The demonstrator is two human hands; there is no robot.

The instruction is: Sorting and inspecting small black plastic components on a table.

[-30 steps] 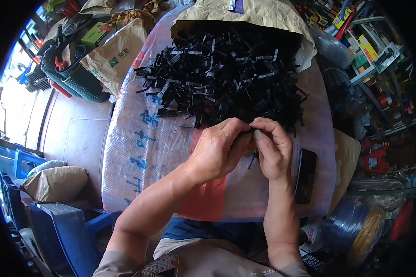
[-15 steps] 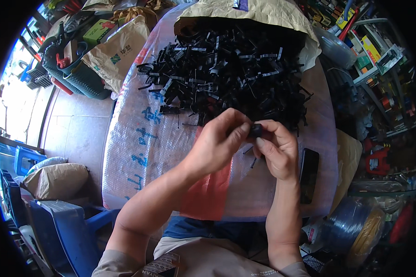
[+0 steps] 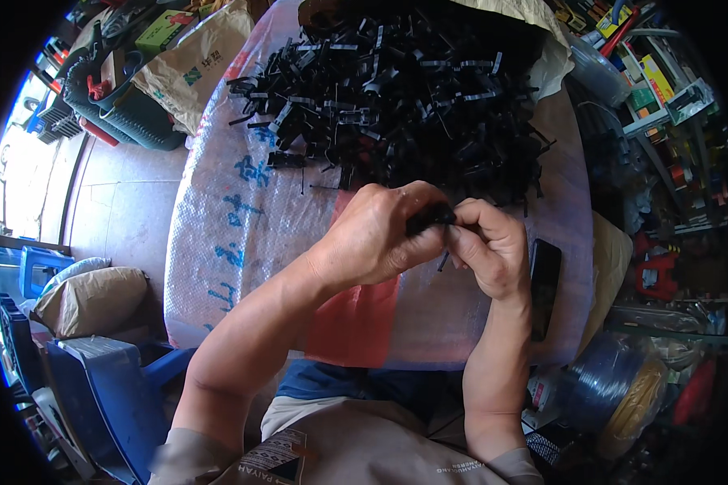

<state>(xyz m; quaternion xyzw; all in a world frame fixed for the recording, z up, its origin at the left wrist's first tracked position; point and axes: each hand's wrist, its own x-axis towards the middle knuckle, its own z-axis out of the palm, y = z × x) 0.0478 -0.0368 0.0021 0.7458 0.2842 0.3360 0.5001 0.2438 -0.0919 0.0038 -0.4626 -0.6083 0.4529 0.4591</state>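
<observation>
Close together over the woven plastic sack [image 3: 218,267], my two hands work on one small black plastic part [image 3: 433,217]. The fingers of my left hand [image 3: 380,230] are wrapped round it and cover much of it. At its right end my right hand [image 3: 492,246] pinches with thumb and forefinger. A thin dark stem pokes out below the fingers. Just beyond lies a large heap of black plastic parts [image 3: 396,105], several with thin stems or pale strips. It spills from an opened brown paper sack [image 3: 552,65].
A black phone [image 3: 545,287] lies on the right of the covered surface. To the left stand a blue plastic chair [image 3: 109,404] and a full brown sack [image 3: 97,299]. Wire coils [image 3: 615,396] and shelves of goods [image 3: 663,89] fill the right side.
My left hand has turned and closed further round the black part, which now points toward my right fingers. The whole view has shifted slightly.
</observation>
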